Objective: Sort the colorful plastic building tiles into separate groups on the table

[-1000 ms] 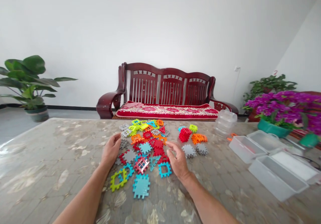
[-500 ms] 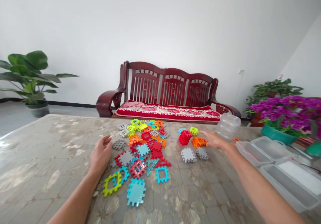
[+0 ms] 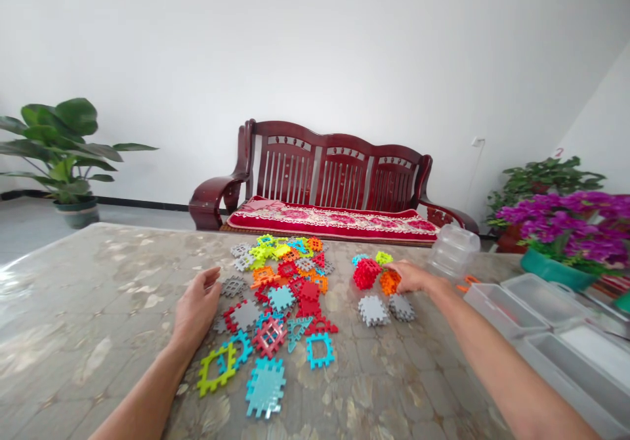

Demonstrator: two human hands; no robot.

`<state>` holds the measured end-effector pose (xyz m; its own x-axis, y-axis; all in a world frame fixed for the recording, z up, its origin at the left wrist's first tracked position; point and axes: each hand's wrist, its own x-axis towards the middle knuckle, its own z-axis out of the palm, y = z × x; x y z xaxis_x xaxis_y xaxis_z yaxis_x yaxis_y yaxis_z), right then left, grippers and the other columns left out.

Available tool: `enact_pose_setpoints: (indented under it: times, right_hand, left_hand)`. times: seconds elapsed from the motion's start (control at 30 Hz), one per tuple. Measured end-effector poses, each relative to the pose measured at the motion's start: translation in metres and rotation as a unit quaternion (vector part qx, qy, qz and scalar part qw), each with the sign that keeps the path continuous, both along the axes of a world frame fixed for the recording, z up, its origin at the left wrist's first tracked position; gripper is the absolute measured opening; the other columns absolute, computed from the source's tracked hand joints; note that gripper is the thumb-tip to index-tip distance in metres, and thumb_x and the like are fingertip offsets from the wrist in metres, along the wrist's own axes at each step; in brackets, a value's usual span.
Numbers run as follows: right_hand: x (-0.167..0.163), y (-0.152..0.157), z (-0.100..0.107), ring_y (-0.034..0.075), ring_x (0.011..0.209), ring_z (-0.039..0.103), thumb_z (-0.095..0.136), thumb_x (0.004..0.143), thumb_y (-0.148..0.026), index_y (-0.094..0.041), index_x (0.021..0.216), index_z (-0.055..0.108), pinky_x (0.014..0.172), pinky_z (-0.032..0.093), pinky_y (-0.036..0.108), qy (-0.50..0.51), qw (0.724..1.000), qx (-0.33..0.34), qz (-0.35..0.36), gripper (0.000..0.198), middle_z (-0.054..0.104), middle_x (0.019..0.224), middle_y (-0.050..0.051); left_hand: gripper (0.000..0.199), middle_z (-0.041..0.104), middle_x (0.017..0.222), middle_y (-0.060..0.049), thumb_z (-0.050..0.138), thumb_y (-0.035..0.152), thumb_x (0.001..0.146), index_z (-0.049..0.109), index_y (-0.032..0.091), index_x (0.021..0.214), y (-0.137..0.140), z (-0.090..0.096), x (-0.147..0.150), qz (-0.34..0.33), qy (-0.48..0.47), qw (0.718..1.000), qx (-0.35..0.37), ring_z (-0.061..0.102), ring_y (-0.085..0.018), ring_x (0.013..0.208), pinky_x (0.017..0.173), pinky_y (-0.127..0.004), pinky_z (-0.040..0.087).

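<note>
My right hand (image 3: 411, 276) has its fingers around the right side of a small stack of orange interlocking building pieces (image 3: 389, 282). Close by are a red stack (image 3: 366, 273), a lime-green stack (image 3: 384, 257), a blue stack (image 3: 359, 259), a light grey stack (image 3: 373, 310) and a darker grey one (image 3: 401, 307). My left hand (image 3: 197, 299) rests on the table, holding nothing, its fingers loosely extended beside a mixed pile of toothed pieces. Nearest it lies a grey lattice piece (image 3: 233, 286). A blue square piece (image 3: 266, 387) and a green frame (image 3: 216, 369) lie at the pile's near end.
Clear plastic compartment boxes (image 3: 534, 302) stand on the right, with a stacked clear container (image 3: 453, 249) behind them. Purple flowers in a teal pot (image 3: 554, 268) sit at the far right. A wooden bench (image 3: 339, 164) stands beyond the patterned table (image 3: 113, 308).
My right hand has moved slightly left and closed in on the orange stack, covering its right part. My left hand stays in place. The view has shifted a little.
</note>
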<state>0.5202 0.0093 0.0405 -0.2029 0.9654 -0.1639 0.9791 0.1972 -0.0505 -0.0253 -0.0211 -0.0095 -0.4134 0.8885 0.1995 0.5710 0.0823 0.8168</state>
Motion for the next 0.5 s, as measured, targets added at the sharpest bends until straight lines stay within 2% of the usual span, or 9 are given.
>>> enact_pose_setpoints:
  times: [0.3,0.5]
  right_hand:
    - [-0.0081,-0.0053,0.0032,0.031,0.106,0.062,0.068,0.058,-0.021,-0.020,0.126,0.064,0.095,0.047,0.038,-0.020,1.000,-0.004,0.022,0.068,0.069,0.115,0.011]
    - [-0.0065,-0.0055,0.0034,0.028,0.103,0.062,0.070,0.058,-0.024,-0.022,0.125,0.064,0.093,0.047,0.036,-0.018,1.000,-0.005,0.018,0.067,0.068,0.111,0.008]
  left_hand:
    - [0.042,0.072,0.118,-0.008,0.050,0.028,0.082,0.065,0.020,0.120,0.0001,-0.0001,-0.0005,-0.004,0.023,1.000,-0.007,0.067,-0.026,0.107,0.097,-0.039,0.051]
    - [0.043,0.071,0.121,-0.009,0.048,0.029,0.083,0.064,0.019,0.122,-0.0005,0.0018,-0.0004,-0.015,0.027,0.999,-0.021,0.066,-0.026,0.109,0.099,-0.039,0.050]
